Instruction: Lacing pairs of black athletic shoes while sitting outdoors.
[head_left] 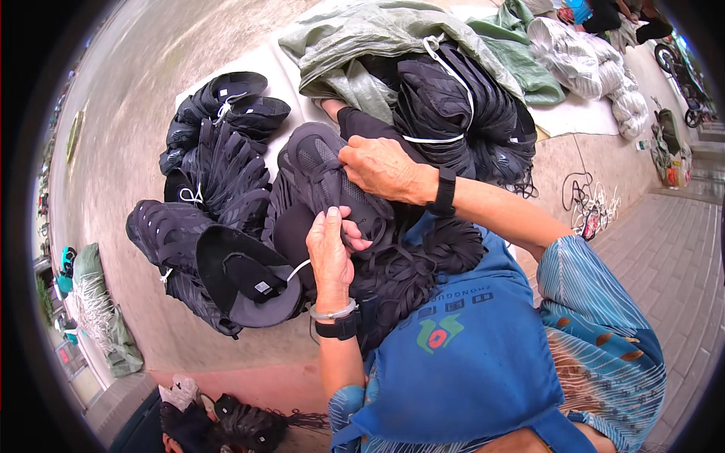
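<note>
A dark grey shoe upper [316, 151] lies in front of me on my lap, its lacing part facing up. My right hand [385, 170] is closed at its right edge, fingertips pinching a black shoelace at the eyelets. Lower down, my left hand [332, 245] has thumb and forefinger pressed together beside the same upper; what they hold is too small to make out. Its other fingers are curled. A heap of black shoelaces [404, 275] rests on my blue apron [491, 355] below the hands.
Left of my hands lie stacked bundles of black shoe uppers [226, 166], tied with white string. A bigger tied bundle [453, 106] sits ahead under a green woven sack [362, 38]. Loose cords [593, 204] lie on the floor at right. Another person [615, 15] is at far right.
</note>
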Action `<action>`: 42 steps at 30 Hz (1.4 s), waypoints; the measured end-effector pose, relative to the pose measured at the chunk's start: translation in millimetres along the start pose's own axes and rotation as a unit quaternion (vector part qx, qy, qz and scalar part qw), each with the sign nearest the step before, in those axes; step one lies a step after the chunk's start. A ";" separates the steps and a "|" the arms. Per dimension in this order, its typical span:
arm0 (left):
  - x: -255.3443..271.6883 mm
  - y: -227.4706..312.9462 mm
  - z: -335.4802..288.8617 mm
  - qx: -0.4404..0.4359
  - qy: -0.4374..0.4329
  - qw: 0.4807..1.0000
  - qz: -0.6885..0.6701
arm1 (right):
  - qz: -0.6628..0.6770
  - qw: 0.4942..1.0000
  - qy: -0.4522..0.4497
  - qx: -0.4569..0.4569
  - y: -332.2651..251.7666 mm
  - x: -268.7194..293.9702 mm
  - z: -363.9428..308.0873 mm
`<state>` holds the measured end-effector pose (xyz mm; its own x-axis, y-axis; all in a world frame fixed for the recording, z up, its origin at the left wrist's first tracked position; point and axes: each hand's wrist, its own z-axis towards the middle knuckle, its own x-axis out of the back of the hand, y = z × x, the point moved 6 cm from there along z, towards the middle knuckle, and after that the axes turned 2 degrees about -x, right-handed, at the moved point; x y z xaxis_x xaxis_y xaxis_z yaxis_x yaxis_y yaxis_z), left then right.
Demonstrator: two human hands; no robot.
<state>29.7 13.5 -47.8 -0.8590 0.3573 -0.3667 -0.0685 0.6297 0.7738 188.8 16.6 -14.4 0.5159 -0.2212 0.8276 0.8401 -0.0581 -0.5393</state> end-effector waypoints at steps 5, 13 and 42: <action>1.7 -1.9 -2.4 0.014 0.000 0.999 0.036 | -0.039 0.999 -0.014 0.034 -12.4 -7.8 7.5; -0.3 0.5 -3.0 -0.002 -0.001 0.999 0.049 | -0.072 0.996 -0.032 0.046 -13.6 -23.5 15.0; 0.5 38.3 -34.8 -0.035 -0.054 0.994 0.093 | 0.177 0.976 -0.088 -0.088 19.5 -3.7 3.5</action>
<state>8.9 13.8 -0.4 -0.8011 0.5369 -0.2646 0.0472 0.4973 0.8663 203.9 19.7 -27.4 0.8027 -0.0878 0.5899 0.5699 -0.1789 -0.8020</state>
